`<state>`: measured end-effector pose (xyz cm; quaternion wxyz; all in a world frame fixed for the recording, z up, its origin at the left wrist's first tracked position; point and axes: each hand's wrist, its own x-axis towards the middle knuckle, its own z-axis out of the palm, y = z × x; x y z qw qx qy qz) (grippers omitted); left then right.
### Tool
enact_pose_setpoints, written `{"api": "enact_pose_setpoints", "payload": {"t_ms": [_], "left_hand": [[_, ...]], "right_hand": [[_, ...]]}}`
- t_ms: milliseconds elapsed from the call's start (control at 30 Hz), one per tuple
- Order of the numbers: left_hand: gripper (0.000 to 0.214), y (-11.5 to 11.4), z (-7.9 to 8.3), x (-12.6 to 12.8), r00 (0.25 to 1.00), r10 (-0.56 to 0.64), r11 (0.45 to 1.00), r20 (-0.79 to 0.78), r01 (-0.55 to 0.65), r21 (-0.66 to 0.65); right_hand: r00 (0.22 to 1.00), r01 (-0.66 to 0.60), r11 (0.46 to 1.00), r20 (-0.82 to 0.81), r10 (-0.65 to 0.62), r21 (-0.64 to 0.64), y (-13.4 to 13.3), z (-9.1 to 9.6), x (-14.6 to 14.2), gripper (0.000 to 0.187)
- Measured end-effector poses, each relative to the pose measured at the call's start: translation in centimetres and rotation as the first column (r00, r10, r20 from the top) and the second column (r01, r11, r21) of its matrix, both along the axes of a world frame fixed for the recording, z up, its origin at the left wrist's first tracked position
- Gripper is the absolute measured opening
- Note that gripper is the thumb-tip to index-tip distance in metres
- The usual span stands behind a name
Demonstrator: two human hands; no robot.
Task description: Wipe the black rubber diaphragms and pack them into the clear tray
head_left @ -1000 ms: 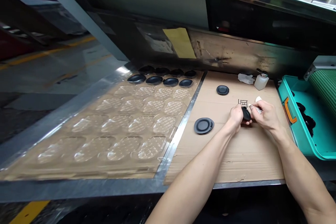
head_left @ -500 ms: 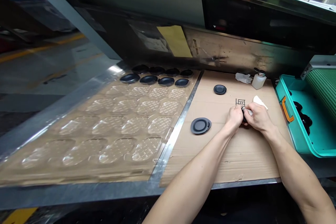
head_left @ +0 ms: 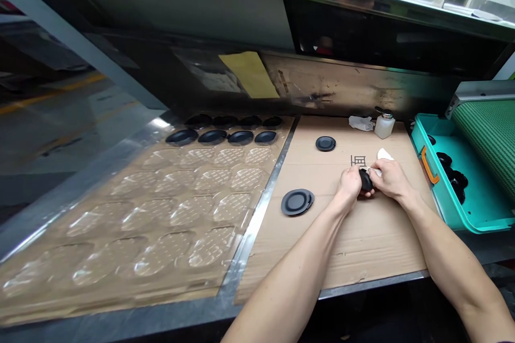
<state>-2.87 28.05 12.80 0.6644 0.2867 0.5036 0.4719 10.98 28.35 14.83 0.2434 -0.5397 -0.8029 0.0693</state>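
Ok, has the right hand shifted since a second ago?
No. The right hand sits about where it was against the printed character on the cardboard; only the view shifted.

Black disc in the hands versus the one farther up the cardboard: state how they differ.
The black disc in the hands is gripped between the left hand and right hand, partly hidden and seemingly tilted; the far black disc lies flat on the cardboard, untouched, its whole round face showing. Both are black and round.
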Motion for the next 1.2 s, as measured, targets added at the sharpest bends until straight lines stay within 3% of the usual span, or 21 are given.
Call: {"api": "enact_pose_setpoints", "payload": {"t_ms": [133, 300, 433, 633, 900, 1200], "left_hand": [[0.032, 0.2, 1.7, -1.0, 0.98, -0.053, 0.988, 0.191, 0.079, -0.132], [0.026, 0.7, 1.9, -1.8, 0.973, -0.072, 0.974, 0.22, 0.116, -0.193], [0.026, 0.5, 1.8, -1.7, 0.976, -0.086, 0.976, 0.202, 0.123, -0.178], [0.026, 0.0, 1.9, -0.9, 0.99, -0.101, 0.984, 0.101, 0.114, -0.135], [0.031, -0.2, 0.5, 0.1, 0.99, -0.086, 0.996, -0.11, 0.087, 0.007], [0.031, -0.3, -0.3, 0.3, 0.983, -0.09, 0.993, -0.162, 0.101, 0.063]], "right_hand": [[0.971, 0.032, 0.999, -0.235, -0.033, -0.007, 0.0, 0.3, 0.1, 0.019], [0.955, -0.011, 0.995, -0.296, -0.017, -0.095, -0.1, 0.2, -0.9, 0.024], [0.98, 0.0, 0.999, -0.199, -0.008, -0.039, 0.0, 0.1, -1.0, 0.021], [0.995, -0.104, 0.994, -0.007, 0.104, 0.04, 0.2, 0.1, -0.7, 0.014], [0.965, -0.059, 0.998, 0.258, 0.057, 0.003, -0.5, 0.8, -1.0, 0.013], [0.959, -0.022, 1.0, 0.283, 0.02, 0.005, -1.1, 0.7, -1.3, 0.015]]}}
